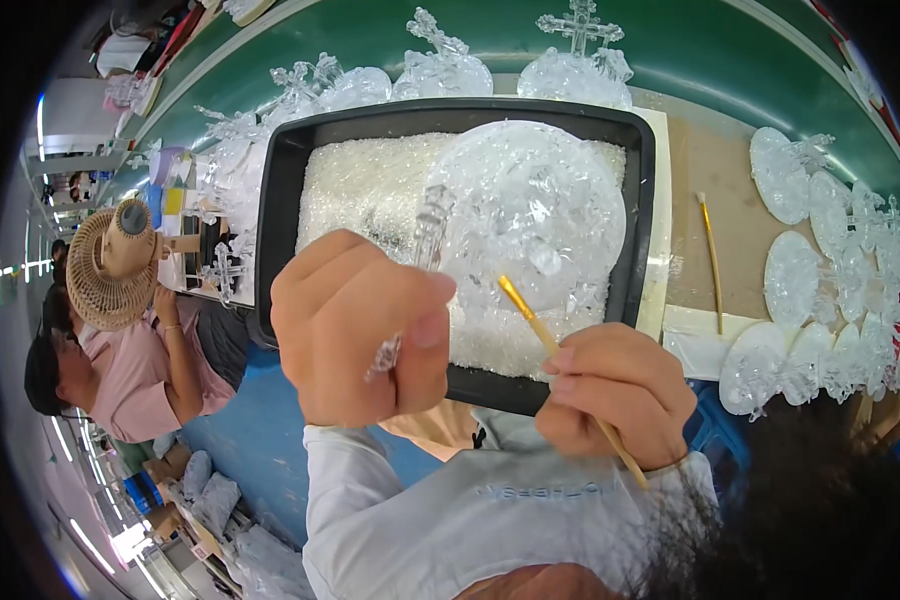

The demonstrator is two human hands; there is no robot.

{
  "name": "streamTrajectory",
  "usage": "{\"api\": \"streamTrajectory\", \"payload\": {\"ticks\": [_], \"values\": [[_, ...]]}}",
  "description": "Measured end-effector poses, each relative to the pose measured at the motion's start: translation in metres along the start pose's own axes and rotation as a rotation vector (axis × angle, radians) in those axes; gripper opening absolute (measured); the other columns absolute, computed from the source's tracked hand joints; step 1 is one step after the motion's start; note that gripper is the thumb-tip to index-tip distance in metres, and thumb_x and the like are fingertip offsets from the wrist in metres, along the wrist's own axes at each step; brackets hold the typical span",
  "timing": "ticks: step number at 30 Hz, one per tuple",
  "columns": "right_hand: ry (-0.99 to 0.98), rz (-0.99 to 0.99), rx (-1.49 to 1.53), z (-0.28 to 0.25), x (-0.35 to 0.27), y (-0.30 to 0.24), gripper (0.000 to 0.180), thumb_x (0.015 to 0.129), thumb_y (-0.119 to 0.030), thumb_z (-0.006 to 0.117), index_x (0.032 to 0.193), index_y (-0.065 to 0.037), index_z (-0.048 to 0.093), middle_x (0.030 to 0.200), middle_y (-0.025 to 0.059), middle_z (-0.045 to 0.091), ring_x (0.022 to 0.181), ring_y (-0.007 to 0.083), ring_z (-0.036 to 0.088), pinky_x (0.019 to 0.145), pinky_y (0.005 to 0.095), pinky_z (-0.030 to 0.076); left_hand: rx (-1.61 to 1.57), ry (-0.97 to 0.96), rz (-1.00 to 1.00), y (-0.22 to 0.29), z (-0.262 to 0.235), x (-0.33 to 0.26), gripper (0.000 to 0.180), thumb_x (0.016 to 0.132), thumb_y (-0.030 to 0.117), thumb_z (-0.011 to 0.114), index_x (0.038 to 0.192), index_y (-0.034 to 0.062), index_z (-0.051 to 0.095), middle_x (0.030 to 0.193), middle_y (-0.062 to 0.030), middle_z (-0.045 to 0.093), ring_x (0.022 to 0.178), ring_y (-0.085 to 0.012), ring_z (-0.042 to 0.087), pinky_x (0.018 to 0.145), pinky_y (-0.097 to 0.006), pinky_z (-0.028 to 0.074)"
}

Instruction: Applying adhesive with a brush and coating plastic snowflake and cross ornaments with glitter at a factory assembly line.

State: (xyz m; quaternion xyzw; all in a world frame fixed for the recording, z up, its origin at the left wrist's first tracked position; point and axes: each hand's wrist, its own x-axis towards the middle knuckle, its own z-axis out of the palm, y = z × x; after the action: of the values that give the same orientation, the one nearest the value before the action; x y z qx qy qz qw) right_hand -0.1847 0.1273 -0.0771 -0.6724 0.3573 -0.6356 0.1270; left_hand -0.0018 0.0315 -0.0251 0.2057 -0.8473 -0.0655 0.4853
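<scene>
Sticking out above and below the closed left hand (360, 330), a clear ornament (431, 225) showed over a black tray (644, 240). The right hand (615, 400) pinched a brush (532, 320) between thumb and fingers, its tip near a round clear disc (540, 190) among glassy granules (360, 180) in the tray. Beyond, more clear pieces (575, 80) lined the green worktop (690, 65).

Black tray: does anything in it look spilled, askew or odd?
One oddity: a dark patch in the granules, left of the clear disc. The other visible granules look pale, so it stands out; whether bare bottom shows there, I can't tell. No spill is evident around the tray.
</scene>
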Motion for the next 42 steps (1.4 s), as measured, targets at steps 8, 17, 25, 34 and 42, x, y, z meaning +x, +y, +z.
{"api": "streamTrajectory", "payload": {"ticks": [8,17,25,34,42], "values": [[-0.046,-0.028,-0.035,-0.008,0.0,0.003,0.022,0.068,-0.003,0.079,0.083,0.0,0.062,0.081,0.0166,0.067,0.062,0.0245,0.067,0.053,0.0324,0.057,-0.023,-0.048,0.092,-0.002,-0.001,0.01,0.016,0.061,-0.003,0.062,0.076,0.0001,0.058,0.055,-0.0045,0.044,0.039,-0.0191,0.036,0.04,-0.03,0.027],[0.01,0.004,0.011,-0.002,-0.002,0.0,0.024,0.077,-0.015,0.081,0.084,-0.002,0.063,0.078,0.0136,0.067,0.058,0.0217,0.066,0.051,0.0289,0.054,-0.012,0.095,0.156,-0.006,0.0,0.003,0.022,0.051,-0.003,0.059,0.072,0.0001,0.057,0.055,-0.0056,0.044,0.04,-0.0196,0.034,0.042,-0.03,0.026],[0.017,-0.041,0.078,-0.01,-0.011,-0.001,0.026,0.082,-0.02,0.079,0.086,-0.002,0.061,0.088,0.0147,0.064,0.059,0.0239,0.065,0.049,0.0292,0.051,0.005,0.093,-0.35,0.005,0.002,-0.001,0.02,0.082,0.017,0.06,0.084,-0.0023,0.063,0.074,-0.0113,0.063,0.049,-0.0187,0.048,0.047,-0.03,0.039],[-0.037,-0.114,0.163,-0.012,-0.016,0.004,0.026,0.082,-0.02,0.078,0.085,-0.002,0.06,0.082,0.014,0.065,0.057,0.0204,0.064,0.048,0.0288,0.049,-0.098,-0.08,-0.574,0.0,0.0,0.009,0.017,0.092,0.019,0.058,0.099,0.0032,0.062,0.062,-0.0012,0.051,0.045,-0.0064,0.036,0.046,-0.022,0.028],[0.051,-0.13,-0.001,0.0,-0.012,0.006,0.012,0.07,0.001,0.064,0.08,0.0,0.058,0.073,0.0153,0.063,0.053,0.0206,0.06,0.045,0.0302,0.05,0.047,-0.034,-0.48,-0.002,0.009,0.006,0.04,0.103,0.037,0.046,0.103,-0.0014,0.059,0.067,0.0087,0.043,0.059,0.0006,0.029,0.055,-0.019,0.02]]}}
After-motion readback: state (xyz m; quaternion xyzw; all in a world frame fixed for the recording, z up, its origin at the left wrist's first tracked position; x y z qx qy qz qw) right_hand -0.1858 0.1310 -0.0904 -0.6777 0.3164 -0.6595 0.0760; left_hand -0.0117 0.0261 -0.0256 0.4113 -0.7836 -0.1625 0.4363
